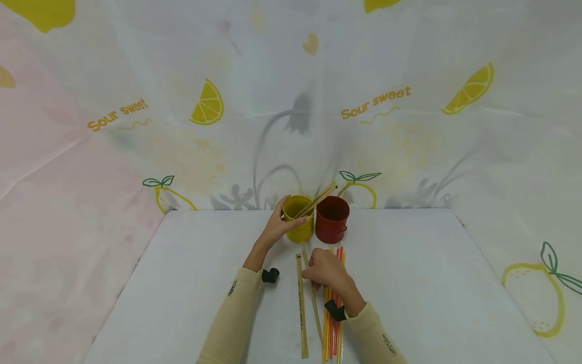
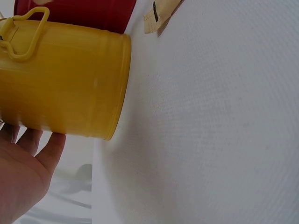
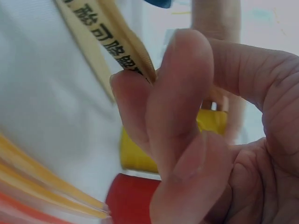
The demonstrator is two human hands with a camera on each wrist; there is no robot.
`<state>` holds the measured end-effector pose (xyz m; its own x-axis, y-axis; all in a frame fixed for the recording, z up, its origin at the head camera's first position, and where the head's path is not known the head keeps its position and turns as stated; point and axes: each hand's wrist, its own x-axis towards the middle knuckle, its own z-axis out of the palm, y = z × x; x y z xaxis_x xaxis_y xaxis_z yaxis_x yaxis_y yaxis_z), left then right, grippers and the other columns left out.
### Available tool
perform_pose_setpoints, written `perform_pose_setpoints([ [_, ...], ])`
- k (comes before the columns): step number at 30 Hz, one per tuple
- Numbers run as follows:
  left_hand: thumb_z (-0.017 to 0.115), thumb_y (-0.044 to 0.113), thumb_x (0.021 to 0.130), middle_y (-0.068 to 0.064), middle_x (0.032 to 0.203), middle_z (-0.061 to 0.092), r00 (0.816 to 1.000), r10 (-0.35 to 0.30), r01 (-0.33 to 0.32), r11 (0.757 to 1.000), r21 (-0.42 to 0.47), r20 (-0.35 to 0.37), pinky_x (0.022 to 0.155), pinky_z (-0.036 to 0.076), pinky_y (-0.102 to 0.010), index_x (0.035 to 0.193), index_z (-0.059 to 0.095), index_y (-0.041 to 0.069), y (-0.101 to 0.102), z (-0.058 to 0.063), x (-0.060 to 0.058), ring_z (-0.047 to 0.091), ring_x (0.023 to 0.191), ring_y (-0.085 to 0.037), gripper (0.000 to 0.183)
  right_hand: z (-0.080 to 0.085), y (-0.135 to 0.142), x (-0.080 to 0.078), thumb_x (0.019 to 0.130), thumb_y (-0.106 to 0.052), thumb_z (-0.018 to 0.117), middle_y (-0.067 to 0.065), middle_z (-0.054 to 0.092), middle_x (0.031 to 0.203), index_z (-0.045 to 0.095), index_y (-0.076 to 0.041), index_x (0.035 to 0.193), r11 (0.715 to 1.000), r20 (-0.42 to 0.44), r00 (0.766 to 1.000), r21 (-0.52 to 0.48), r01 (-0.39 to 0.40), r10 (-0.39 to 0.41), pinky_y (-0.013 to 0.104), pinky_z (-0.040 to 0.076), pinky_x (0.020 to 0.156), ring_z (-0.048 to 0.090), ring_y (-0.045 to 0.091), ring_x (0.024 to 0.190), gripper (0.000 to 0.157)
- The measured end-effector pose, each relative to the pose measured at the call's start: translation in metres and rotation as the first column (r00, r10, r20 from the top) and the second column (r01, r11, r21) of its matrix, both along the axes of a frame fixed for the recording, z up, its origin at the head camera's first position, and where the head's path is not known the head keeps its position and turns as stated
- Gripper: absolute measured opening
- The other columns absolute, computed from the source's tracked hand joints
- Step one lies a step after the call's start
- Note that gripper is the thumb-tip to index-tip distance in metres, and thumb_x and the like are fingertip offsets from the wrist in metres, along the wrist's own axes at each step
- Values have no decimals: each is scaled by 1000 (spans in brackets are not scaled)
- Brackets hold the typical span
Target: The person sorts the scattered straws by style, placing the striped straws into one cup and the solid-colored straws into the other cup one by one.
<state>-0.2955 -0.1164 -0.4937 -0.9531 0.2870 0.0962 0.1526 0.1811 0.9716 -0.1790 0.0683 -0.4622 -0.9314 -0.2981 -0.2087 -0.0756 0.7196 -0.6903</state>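
My left hand grips a small yellow bucket at the back of the table, thumb across the near side by the rim, fingers on its far side. Paper-wrapped straws lean out of its mouth. Between thumb and fingers, my right hand pinches another paper-wrapped straw, printed with dark characters. That straw's lower length slants over the table in the head view. One more wrapped straw lies to its left.
Right beside the yellow bucket stands a red bucket with a small handle. Beneath and beside my right wrist lies a bundle of yellow, orange and red straws. A printed cloth hangs behind the white table.
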Motion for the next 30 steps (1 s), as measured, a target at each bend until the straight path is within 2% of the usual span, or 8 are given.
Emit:
perform_pose_setpoints([
  [3, 75, 23, 88, -17, 154, 30, 1000, -18, 18, 1000, -12, 4, 112, 28, -49, 158, 15, 9, 0, 13, 7, 35, 138, -35, 93, 7, 1, 2, 79, -14, 72, 2, 56, 46, 54, -6, 72, 1000, -7, 1000, 1, -2, 2, 26, 38, 39, 55, 18, 40, 22],
  [7, 75, 20, 88, -18, 153, 31, 1000, -23, 23, 1000, -11, -3, 110, 31, -49, 157, 16, 5, 0, 26, 16, 37, 136, -36, 91, 19, 3, 4, 80, -14, 71, 1, 57, 48, 57, -4, 82, 1000, -20, 1000, -5, -6, 6, 28, 41, 42, 61, 23, 46, 17],
  [12, 75, 20, 88, -18, 153, 32, 1000, -14, 14, 1000, 2, -2, 110, 31, -50, 157, 17, 5, 1, 29, 19, 38, 135, -36, 91, 36, 8, 7, 81, -15, 70, -2, 57, 49, 58, -2, 93, 1000, -81, 997, -24, 8, -10, 31, 43, 48, 63, 24, 50, 22],
  [19, 74, 22, 89, -19, 152, 32, 1000, -21, 21, 1000, -23, -1, 110, 30, -50, 157, 15, 4, 1, 29, 18, 38, 135, -36, 92, 59, 15, 11, 84, -17, 73, -4, 58, 52, 58, -3, 98, 997, -182, 981, -55, 60, -69, 32, 44, 50, 59, 15, 48, 25],
  [26, 79, 27, 85, -12, 147, 40, 999, 29, -28, 999, 18, -46, 110, 30, -51, 156, 23, 16, 2, -6, -2, 42, 131, -32, 91, 81, 23, 15, 84, -17, 68, -4, 59, 60, 56, -6, 94, 984, -277, 946, -104, 148, -171, 32, 44, 49, 57, 10, 47, 19],
  [30, 80, 28, 83, -9, 143, 43, 997, 40, -39, 999, 26, -61, 109, 31, -52, 154, 28, 17, 3, -6, -2, 44, 128, -29, 88, 90, 25, 16, 85, -18, 69, -3, 59, 62, 55, -7, 94, 976, -334, 919, -133, 174, -209, 31, 43, 47, 56, 11, 47, 20],
])
